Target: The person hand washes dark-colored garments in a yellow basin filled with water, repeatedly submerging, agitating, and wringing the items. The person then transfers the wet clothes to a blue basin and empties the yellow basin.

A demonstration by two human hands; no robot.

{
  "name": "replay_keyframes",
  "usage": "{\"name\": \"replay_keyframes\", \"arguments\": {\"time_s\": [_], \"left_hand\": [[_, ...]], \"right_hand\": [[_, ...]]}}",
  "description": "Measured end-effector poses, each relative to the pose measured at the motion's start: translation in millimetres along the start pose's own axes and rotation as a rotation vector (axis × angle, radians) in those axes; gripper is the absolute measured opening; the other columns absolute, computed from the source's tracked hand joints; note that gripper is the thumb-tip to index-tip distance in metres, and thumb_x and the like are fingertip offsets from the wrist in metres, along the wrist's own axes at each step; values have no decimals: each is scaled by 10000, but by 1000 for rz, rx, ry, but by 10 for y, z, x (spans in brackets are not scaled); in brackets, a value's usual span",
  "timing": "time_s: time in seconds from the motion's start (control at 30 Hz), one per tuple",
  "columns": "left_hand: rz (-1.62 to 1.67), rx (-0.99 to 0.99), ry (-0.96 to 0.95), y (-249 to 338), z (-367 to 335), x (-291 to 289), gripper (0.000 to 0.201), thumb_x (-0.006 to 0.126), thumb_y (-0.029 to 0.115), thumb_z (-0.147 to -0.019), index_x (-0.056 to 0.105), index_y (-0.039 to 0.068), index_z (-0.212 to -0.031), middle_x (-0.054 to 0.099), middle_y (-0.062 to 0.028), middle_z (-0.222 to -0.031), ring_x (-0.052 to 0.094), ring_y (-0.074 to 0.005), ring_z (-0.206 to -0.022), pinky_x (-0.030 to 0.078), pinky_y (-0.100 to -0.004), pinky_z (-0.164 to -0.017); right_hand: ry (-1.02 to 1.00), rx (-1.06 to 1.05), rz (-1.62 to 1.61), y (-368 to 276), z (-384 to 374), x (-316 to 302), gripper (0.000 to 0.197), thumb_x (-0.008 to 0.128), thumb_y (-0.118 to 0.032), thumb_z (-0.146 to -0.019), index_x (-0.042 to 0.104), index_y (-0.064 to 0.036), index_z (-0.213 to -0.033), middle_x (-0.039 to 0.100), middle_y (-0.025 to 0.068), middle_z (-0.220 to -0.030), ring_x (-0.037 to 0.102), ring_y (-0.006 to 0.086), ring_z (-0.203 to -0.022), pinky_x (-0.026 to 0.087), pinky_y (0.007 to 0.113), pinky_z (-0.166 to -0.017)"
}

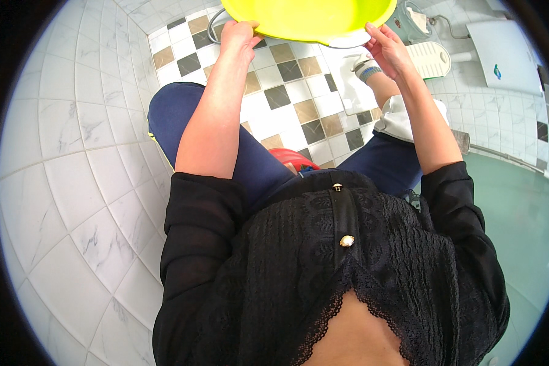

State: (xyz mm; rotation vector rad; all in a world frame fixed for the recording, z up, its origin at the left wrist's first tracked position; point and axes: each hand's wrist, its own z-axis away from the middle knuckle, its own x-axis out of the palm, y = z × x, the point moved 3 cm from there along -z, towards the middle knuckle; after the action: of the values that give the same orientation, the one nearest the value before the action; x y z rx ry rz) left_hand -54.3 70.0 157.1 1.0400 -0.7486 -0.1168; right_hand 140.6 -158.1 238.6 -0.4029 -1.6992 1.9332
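Observation:
A bright yellow-green plastic basin (311,21) fills the top middle of the head view, its far part cut off by the edge. My left hand (239,38) is closed on the left part of its near rim. At the right part of the rim, my right hand (387,50) grips the edge between thumb and fingers. The visible inside of the basin looks smooth and bare. Both arms reach forward over my spread knees.
Below the basin lies a floor of white, black and tan tiles (277,97). Something red (293,158) shows between my thighs. On the right are a grey-green bin (410,24), a cream ribbed oval object (430,60), a white panel (505,58) and greenish glass (512,213). A marbled tile wall (61,183) rises left.

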Motion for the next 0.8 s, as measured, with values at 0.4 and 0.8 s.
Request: {"name": "replay_keyframes", "arguments": {"time_s": [0.4,0.8], "left_hand": [[-76,-67,24,41,92,89,293,479,-4,-883,491,-83,-1164,567,-194,-1141,598,-301,-1004,535,-397,-855],[1,-33,43,1,55,84,235,456,-79,-821,508,-89,-1050,583,-169,-1043,601,-273,-927,510,-404,-819]], "right_hand": [[-40,-23,16,9,25,-36,242,535,-203,-936,520,-29,-1105,609,57,-1060,578,137,-954,442,293,-914],[-18,-11,-46,38,0,-69,208,541,-185,-931,541,-29,-1068,616,45,-1016,575,122,-923,446,288,-876]]}}
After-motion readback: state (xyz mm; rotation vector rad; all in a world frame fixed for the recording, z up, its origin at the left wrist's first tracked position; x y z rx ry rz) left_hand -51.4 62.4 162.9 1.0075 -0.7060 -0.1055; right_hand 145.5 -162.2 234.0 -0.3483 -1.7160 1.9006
